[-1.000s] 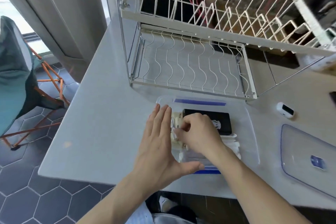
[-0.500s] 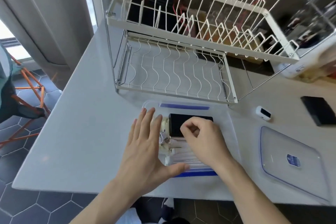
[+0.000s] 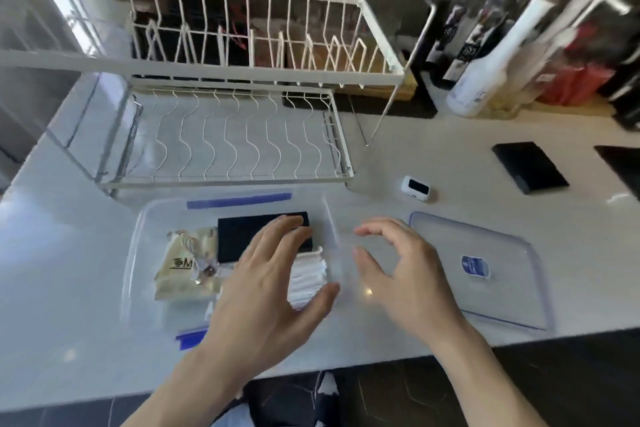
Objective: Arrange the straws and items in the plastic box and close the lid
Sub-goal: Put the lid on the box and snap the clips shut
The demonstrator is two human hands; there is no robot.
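Head view puts the flat clear plastic lid with a blue label [image 3: 485, 267] at about three o'clock from my right hand [image 3: 405, 274], just beside it on the pale countertop [image 3: 450, 163]; that hand is nearer, fingers loosely spread and holding nothing. My left hand [image 3: 270, 288] hovers flat and empty over the clear rectangular plastic box [image 3: 138, 253], which holds white wrapped straws [image 3: 308, 274], a black flat case [image 3: 242, 232] and a beige printed pouch [image 3: 180, 270]. Through the blur, the lid's long axis seems to run ten to four o'clock, the box's roughly nine to three.
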